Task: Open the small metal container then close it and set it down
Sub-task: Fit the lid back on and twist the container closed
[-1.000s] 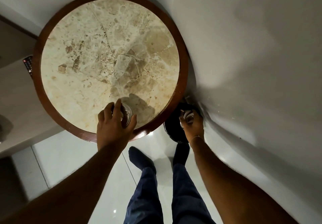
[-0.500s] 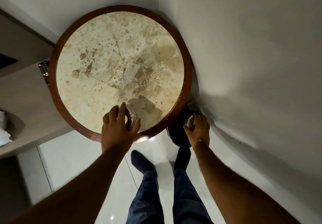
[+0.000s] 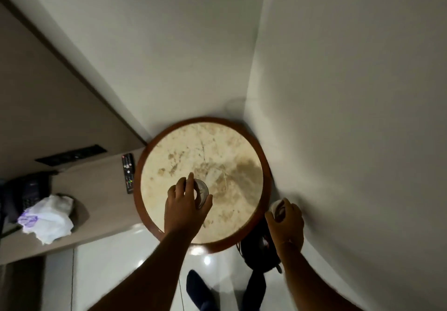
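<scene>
A small round metal container (image 3: pixel 201 192) stands on the round marble table (image 3: pixel 217 146), near its front edge. My left hand (image 3: pixel 185 210) is wrapped around the container from the near side, fingers curled over its rim. My right hand (image 3: pixel 286 221) hovers off the table's right edge, close to the wall, and holds a small round shiny piece (image 3: pixel 277 208) that looks like the container's lid. The container's inside is blurred.
The table sits in a wall corner. To the left a wooden ledge (image 3: pixel 96 189) carries a remote control (image 3: pixel 127 172), a dark telephone (image 3: pixel 29 189) and a crumpled white bag (image 3: pixel 48 216). A dark bag (image 3: pixel 258 250) lies on the floor below my right hand.
The camera has tilted up and back, so the table looks smaller and lower. My left hand stays on the container. My right hand has risen slightly with the lid.
</scene>
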A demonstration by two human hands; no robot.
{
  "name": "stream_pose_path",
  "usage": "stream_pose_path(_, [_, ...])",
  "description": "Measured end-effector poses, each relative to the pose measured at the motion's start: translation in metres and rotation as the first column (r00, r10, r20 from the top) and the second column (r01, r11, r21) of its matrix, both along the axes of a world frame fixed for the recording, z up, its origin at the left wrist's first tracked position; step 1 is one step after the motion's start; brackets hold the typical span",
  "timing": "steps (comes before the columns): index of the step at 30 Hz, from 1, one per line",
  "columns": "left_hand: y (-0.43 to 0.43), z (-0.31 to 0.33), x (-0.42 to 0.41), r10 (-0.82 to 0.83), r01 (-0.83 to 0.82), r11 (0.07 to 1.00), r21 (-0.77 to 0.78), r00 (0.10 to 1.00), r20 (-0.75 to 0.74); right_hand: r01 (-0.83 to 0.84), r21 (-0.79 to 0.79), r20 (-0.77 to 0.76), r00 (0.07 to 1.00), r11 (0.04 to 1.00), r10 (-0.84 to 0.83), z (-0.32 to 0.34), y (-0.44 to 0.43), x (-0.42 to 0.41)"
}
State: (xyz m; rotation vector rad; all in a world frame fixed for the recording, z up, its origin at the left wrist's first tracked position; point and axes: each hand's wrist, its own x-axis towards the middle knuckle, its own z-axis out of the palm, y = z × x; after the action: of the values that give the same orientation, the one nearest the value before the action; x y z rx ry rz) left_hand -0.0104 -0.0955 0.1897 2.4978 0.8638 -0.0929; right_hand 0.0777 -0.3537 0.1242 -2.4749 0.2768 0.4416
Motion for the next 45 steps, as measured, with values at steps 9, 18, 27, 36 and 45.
stream_pose_path(9, [0.047,0.146,0.036,0.050,-0.059,0.997,0.041,0.982,0.185,0.234,0.572,-0.024,0.963,0.786,-0.269,0.180,0.093,0.076])
stream_pose_path(18, [0.103,0.314,0.113,-0.057,-0.006,0.989,0.150,0.910,0.411,0.409,0.905,-0.423,0.894,0.118,0.148,0.342,0.194,0.152])
stream_pose_path(27, [0.125,0.443,0.155,-0.225,0.073,0.939,0.337,0.870,0.439,0.189,0.980,-0.145,0.890,-0.059,0.432,0.468,0.269,0.144])
stream_pose_path(36, [0.135,0.480,0.164,-0.350,0.197,0.902,0.383,0.855,0.384,0.184,0.970,-0.093,0.883,-0.158,0.461,0.486,0.292,0.153])
stream_pose_path(45, [0.138,0.487,0.168,-0.390,0.268,0.897,0.351,0.853,0.346,0.215,0.951,-0.089,0.877,-0.221,0.472,0.487,0.294,0.153])
